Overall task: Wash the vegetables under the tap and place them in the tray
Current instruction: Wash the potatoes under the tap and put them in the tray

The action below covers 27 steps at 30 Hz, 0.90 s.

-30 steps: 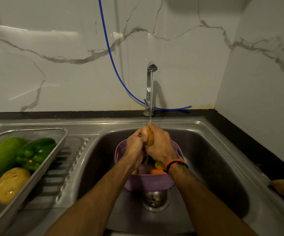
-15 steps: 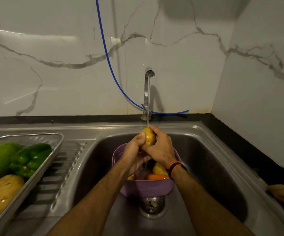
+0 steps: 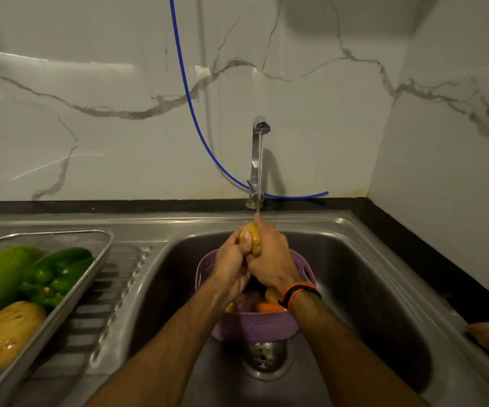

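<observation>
both hands' fingers [image 3: 266, 230] wrap the potato [image 3: 254, 239] btwn them – under tap [image 3: 257, 160] water.

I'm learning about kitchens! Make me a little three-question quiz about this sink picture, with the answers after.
1. True or false: water is running from the tap.
2. What do the left hand and right hand hold under the stream? A) carrot B) potato C) green pepper
3. Fill in: the purple basket sits inside the ____.

Key: 1 true; 2 B; 3 sink.
</observation>
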Each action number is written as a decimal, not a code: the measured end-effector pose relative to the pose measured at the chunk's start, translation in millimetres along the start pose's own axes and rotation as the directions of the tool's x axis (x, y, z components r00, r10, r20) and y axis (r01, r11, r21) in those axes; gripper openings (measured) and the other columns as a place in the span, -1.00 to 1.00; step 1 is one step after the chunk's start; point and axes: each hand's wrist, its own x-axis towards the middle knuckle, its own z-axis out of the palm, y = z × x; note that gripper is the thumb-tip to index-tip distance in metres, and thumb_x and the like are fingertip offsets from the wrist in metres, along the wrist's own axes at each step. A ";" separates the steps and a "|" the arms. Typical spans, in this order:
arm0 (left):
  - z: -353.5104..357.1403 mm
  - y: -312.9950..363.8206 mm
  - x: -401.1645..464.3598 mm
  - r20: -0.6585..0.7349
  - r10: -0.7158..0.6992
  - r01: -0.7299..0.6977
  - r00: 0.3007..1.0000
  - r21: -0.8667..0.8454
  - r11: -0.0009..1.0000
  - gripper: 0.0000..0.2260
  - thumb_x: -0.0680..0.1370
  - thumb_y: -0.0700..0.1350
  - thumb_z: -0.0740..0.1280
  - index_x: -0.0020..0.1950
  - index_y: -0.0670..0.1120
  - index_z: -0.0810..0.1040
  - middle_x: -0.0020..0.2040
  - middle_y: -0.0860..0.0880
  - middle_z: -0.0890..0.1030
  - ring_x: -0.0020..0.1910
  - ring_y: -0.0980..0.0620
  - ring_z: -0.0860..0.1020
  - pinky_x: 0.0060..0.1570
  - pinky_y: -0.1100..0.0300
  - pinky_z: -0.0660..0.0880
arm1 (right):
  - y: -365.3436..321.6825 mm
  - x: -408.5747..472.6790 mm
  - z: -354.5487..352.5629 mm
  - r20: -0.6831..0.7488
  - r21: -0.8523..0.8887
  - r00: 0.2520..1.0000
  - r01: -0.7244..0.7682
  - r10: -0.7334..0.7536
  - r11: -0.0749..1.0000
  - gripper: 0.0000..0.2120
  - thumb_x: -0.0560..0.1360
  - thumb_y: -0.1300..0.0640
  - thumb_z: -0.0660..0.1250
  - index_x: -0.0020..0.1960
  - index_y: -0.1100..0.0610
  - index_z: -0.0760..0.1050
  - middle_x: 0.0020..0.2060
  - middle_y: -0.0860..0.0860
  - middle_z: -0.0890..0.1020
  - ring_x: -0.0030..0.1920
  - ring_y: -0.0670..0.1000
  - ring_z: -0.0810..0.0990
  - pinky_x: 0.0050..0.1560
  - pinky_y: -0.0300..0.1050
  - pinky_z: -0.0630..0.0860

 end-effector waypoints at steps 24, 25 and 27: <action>7.5 -1.0 -3.4 -0.088 0.032 -0.032 0.996 0.004 0.999 -0.72 0.66 -0.18 0.22 0.37 -0.15 0.50 0.22 -0.23 0.60 0.22 -0.20 0.59 0.27 -0.18 0.52 | 3.3 -3.0 -0.3 -0.089 -0.067 0.993 0.070 -0.076 0.995 -0.47 0.48 0.30 0.38 0.42 0.10 0.37 0.30 0.07 0.51 0.27 -0.01 0.47 0.31 -0.23 0.37; 7.7 -1.2 -3.1 -0.101 0.037 -0.037 0.994 -0.002 0.999 -0.72 0.66 -0.19 0.22 0.37 -0.14 0.51 0.22 -0.23 0.60 0.21 -0.20 0.59 0.26 -0.17 0.52 | 4.1 -3.7 0.4 -0.140 -0.076 0.986 0.081 -0.091 0.994 -0.57 0.50 0.28 0.38 0.34 0.09 0.44 0.21 0.05 0.57 0.18 -0.03 0.53 0.24 -0.27 0.40; 7.3 -1.2 -2.2 -0.117 0.039 -0.040 0.992 -0.002 0.999 -0.73 0.66 -0.19 0.22 0.36 -0.13 0.52 0.20 -0.22 0.61 0.19 -0.18 0.60 0.24 -0.16 0.54 | 1.5 -5.9 1.1 -0.189 -0.092 0.977 0.080 -0.096 0.993 -0.68 0.52 0.26 0.36 0.26 0.10 0.50 0.12 0.03 0.61 0.10 -0.03 0.56 0.19 -0.28 0.42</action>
